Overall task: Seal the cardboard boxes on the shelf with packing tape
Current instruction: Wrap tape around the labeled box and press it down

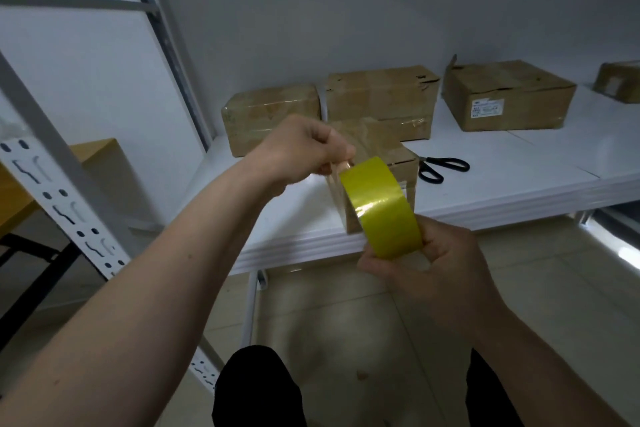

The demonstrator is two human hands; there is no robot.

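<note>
tape end lifted, box waiting just behind it

the white shelf point(485, 191) fills the middle of your view, its front edge running from about 8 o'clock to 3 o'clock. along the back, from 10 o'clock round to 2 o'clock, sit four cardboard boxes: a wrapped box point(270, 118), a torn box point(381, 94), a labelled box point(505, 97) with one flap standing up, and a far box point(620, 80) cut off by the frame edge.

the small box point(398, 163) you are likely about to seal stands near the front edge at centre, partly hidden behind the tape. its top looks glossy, perhaps already taped; i cannot tell how much of the seam is covered.

black scissors point(443, 168) lie on the shelf just beside that box, at its 3 o'clock.

your right hand point(446, 270) curls round the tape roll point(381, 204), yellow-green and shiny, held at 5 o'clock from the box. your left hand point(301, 149) is at 10 o'clock from the roll, thumb and fingertips pinching the clear tape end point(343, 166).

the strip's long axis runs from 10 to 4 o'clock between your hands, and the box lies directly beyond it. your left hand is nearer the box top, so it probably sets the end down first.
</note>
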